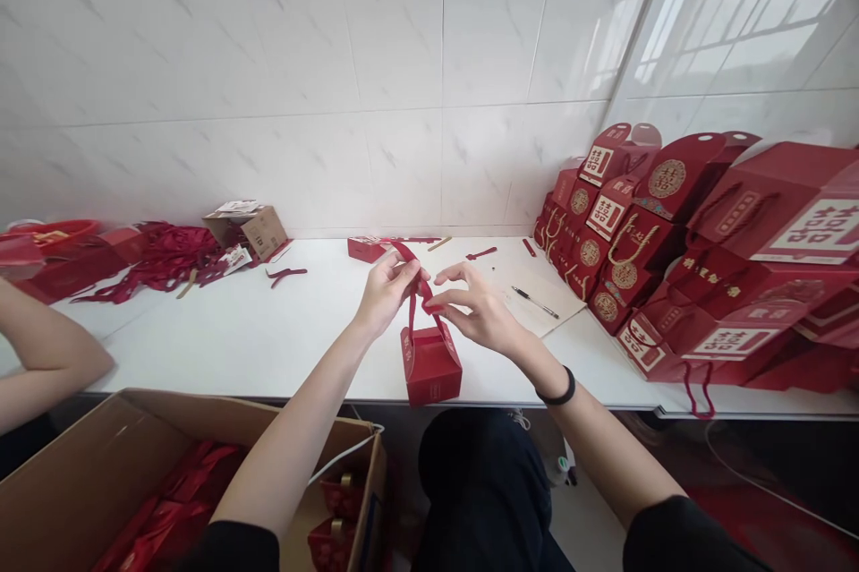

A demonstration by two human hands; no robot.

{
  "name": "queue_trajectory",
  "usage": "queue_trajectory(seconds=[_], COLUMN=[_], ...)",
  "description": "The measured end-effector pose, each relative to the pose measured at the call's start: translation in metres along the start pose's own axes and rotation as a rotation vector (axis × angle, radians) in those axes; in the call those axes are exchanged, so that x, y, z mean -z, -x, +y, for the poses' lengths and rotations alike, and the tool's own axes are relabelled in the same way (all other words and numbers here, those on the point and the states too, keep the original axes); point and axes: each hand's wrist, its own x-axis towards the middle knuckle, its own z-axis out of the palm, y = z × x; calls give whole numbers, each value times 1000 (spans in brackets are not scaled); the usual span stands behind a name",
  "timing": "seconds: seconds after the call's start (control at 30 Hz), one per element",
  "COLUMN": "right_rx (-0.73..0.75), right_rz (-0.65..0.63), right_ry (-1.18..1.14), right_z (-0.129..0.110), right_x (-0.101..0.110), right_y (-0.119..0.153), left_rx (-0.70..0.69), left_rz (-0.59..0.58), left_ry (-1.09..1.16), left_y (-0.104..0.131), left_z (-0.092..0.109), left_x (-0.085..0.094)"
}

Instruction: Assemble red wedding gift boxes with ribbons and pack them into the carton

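A small red gift box [433, 368] stands at the table's front edge, straight ahead of me. From its top rises a red ribbon [412, 314] in two strands. My left hand [389, 286] is closed, pinching the ribbon above the box. Just to the right, my right hand [478, 303] has its fingers curved around the ribbon's other part, thumb and fingertips near it. Whether the right fingertips press on the ribbon is hard to make out, but they seem to touch it.
Stacked red gift boxes [624, 272] fill the table's right side. A pen [535, 302] lies on a paper sheet. At left are a heap of red ribbons [167, 254] and a small cardboard box [251, 230]. Below left stands a large carton [201, 415]; another person's arm [46, 357] is beyond it.
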Motion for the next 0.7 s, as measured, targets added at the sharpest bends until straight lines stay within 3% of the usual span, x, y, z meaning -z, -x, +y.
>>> queue_trajectory(seconds=[0.07, 0.2, 0.37, 0.53, 0.7], right_rx=[-36, -291, -470, -508, -533], right_rz=[-31, 81, -64, -76, -22], right_ry=[-57, -365, -697, -661, -443], right_z=[2, 12, 21, 18, 11], right_x=[1, 1, -6, -13, -20], right_y=[3, 2, -2, -6, -8], left_rx=[-24, -112, -151, -174, -197], left_rz=[-36, -99, -195, -201, -226], left_ry=[-93, -319, -528, -633, -742], left_y=[0, 1, 0, 2, 6], left_z=[2, 10, 20, 24, 28], left_x=[0, -3, -5, -2, 1])
